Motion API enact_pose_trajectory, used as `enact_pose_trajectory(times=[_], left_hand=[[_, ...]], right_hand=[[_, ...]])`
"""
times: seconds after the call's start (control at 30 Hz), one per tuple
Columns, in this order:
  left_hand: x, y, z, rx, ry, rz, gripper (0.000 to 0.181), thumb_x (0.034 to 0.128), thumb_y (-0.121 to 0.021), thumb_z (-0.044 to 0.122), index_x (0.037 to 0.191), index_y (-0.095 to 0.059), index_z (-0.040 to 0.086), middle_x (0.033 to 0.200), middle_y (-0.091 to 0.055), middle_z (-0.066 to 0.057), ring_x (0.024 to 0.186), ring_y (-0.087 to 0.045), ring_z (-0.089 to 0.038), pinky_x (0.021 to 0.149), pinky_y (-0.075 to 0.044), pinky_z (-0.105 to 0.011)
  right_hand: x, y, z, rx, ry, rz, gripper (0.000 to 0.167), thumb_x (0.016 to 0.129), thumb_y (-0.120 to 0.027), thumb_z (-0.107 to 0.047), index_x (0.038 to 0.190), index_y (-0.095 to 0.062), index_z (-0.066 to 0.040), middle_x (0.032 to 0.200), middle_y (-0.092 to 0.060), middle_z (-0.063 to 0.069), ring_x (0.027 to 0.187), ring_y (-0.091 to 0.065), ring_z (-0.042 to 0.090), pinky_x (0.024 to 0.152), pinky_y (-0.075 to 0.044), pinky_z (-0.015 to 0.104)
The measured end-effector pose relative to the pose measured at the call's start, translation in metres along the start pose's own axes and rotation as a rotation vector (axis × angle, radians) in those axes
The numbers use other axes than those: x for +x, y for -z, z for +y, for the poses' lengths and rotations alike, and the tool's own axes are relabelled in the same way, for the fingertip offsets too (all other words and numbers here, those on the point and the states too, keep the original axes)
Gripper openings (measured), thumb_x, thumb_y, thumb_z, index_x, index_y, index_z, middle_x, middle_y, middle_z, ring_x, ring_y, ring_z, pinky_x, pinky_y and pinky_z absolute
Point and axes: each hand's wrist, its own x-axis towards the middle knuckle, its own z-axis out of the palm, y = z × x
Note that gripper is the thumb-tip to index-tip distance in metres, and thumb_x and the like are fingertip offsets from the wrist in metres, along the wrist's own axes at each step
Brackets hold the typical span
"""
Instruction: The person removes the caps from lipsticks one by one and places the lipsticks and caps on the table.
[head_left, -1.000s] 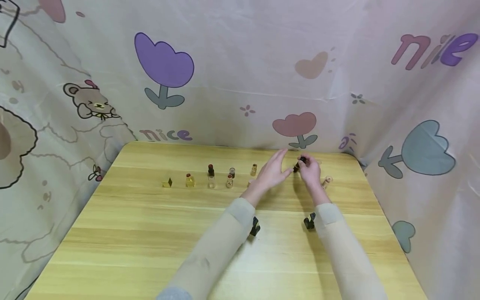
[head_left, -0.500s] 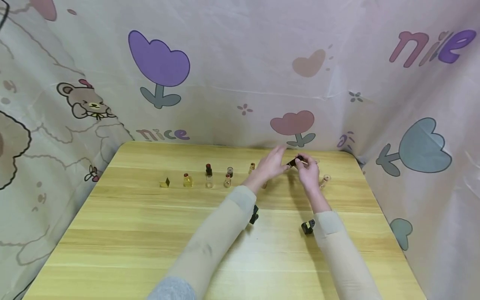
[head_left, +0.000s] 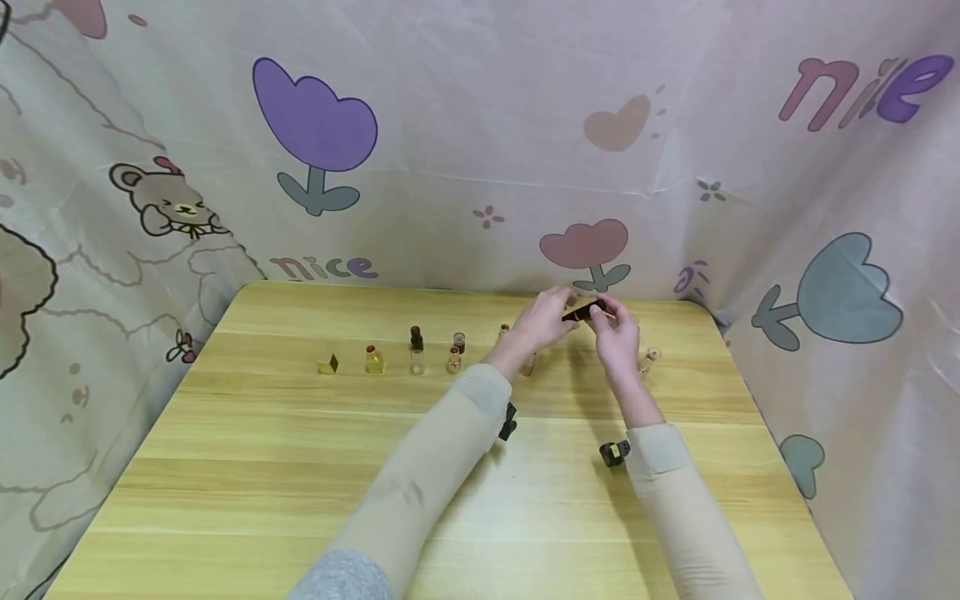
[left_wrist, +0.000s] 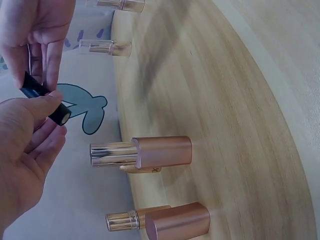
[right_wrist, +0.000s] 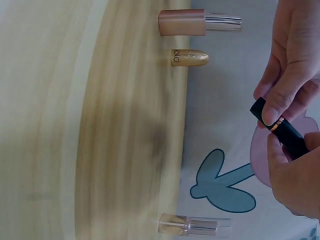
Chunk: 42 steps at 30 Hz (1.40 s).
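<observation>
Toward one o'clock over the table [head_left: 262, 467], fingers partly cover a slim tube [head_left: 578, 314] that the left hand [head_left: 540, 323] and right hand [head_left: 617, 336] both pinch in their grips; the right wrist view loses its four-o'clock end. Half hidden by the left hand are a gold item [head_left: 505, 330] at nine o'clock and a pinkish one [head_left: 528, 365] at six. The tilted tube is black with a narrow gold band [right_wrist: 277, 124].
</observation>
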Motion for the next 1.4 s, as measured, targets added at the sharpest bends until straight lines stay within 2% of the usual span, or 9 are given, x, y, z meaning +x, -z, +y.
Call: enact_pose_trajectory(times=[0.2,0.3,0.4,0.57,0.77,0.9,1.07,1.27,1.4], left_hand=[[-0.002,0.003,0.0,-0.005,-0.019,0.033,0.024,0.0974,-0.076,0.019,0.119,-0.067,0.011,0.112,-0.068,-0.002,0.1,-0.066,-0.015,0.085,-0.056,-0.028],[-0.004,0.006,0.001,-0.015,-0.012,0.039,0.023,0.0974,-0.075,0.018,0.118,-0.068,0.011,0.112,-0.069,-0.001,0.099,-0.066,-0.015,0.084,-0.057,-0.028],[-0.006,0.009,0.002,-0.029,0.003,0.034,0.024,0.0974,-0.075,0.018,0.119,-0.069,0.01,0.113,-0.07,-0.002,0.1,-0.067,-0.015,0.085,-0.057,-0.028],[-0.009,0.014,0.006,-0.04,0.022,0.03,0.024,0.0971,-0.076,0.019,0.119,-0.07,0.009,0.112,-0.071,-0.002,0.1,-0.068,-0.015,0.086,-0.058,-0.028],[-0.013,0.021,0.009,-0.047,0.024,0.015,0.023,0.0958,-0.077,0.017,0.116,-0.071,0.009,0.108,-0.072,-0.003,0.096,-0.068,-0.015,0.085,-0.058,-0.028],[-0.016,0.027,0.012,-0.047,0.027,0.004,0.022,0.0949,-0.078,0.015,0.115,-0.072,0.008,0.104,-0.073,-0.004,0.092,-0.067,-0.015,0.082,-0.057,-0.028],[-0.018,0.036,0.015,-0.046,0.019,-0.024,0.022,0.094,-0.078,0.014,0.114,-0.072,0.006,0.102,-0.073,-0.004,0.086,-0.066,-0.014,0.076,-0.056,-0.026],[-0.023,0.048,0.014,-0.085,0.02,-0.075,0.021,0.0964,-0.075,0.013,0.115,-0.071,0.005,0.104,-0.074,-0.005,0.085,-0.066,-0.013,0.073,-0.054,-0.023],[-0.026,0.053,0.015,-0.123,0.03,-0.078,0.022,0.0984,-0.073,0.013,0.119,-0.072,0.004,0.107,-0.075,-0.007,0.085,-0.066,-0.014,0.072,-0.054,-0.023]], right_hand=[[-0.003,-0.004,-0.005,0.064,0.013,0.016,0.042,0.107,-0.054,-0.004,0.145,-0.048,0.01,0.142,-0.049,0.024,0.123,-0.061,0.031,0.104,-0.053,0.023],[-0.004,-0.005,-0.005,0.104,0.02,0.016,0.041,0.107,-0.054,-0.003,0.145,-0.049,0.011,0.137,-0.051,0.024,0.125,-0.06,0.033,0.104,-0.053,0.024],[-0.005,-0.006,-0.006,0.147,0.04,0.015,0.04,0.106,-0.054,0.0,0.144,-0.048,0.013,0.137,-0.052,0.03,0.13,-0.058,0.037,0.104,-0.053,0.025],[-0.006,-0.008,-0.007,0.169,0.067,0.025,0.039,0.106,-0.052,0.002,0.143,-0.048,0.015,0.137,-0.055,0.034,0.131,-0.058,0.038,0.104,-0.054,0.026],[-0.007,-0.006,-0.007,0.155,0.069,0.014,0.038,0.106,-0.052,0.003,0.141,-0.049,0.016,0.139,-0.052,0.038,0.127,-0.061,0.035,0.104,-0.054,0.027],[-0.008,-0.005,-0.009,0.159,0.075,0.007,0.037,0.105,-0.053,0.003,0.14,-0.05,0.016,0.137,-0.053,0.039,0.12,-0.067,0.027,0.102,-0.055,0.027],[-0.008,-0.005,-0.011,0.172,0.1,-0.009,0.038,0.104,-0.056,0.002,0.138,-0.051,0.018,0.131,-0.059,0.035,0.111,-0.07,0.019,0.101,-0.056,0.028],[-0.01,-0.006,-0.013,0.198,0.142,-0.046,0.036,0.103,-0.057,0.004,0.135,-0.053,0.019,0.125,-0.066,0.027,0.117,-0.068,0.029,0.101,-0.056,0.03],[-0.012,-0.006,-0.016,0.231,0.175,-0.072,0.034,0.103,-0.056,0.006,0.134,-0.055,0.017,0.121,-0.07,0.021,0.115,-0.069,0.024,0.102,-0.056,0.031]])
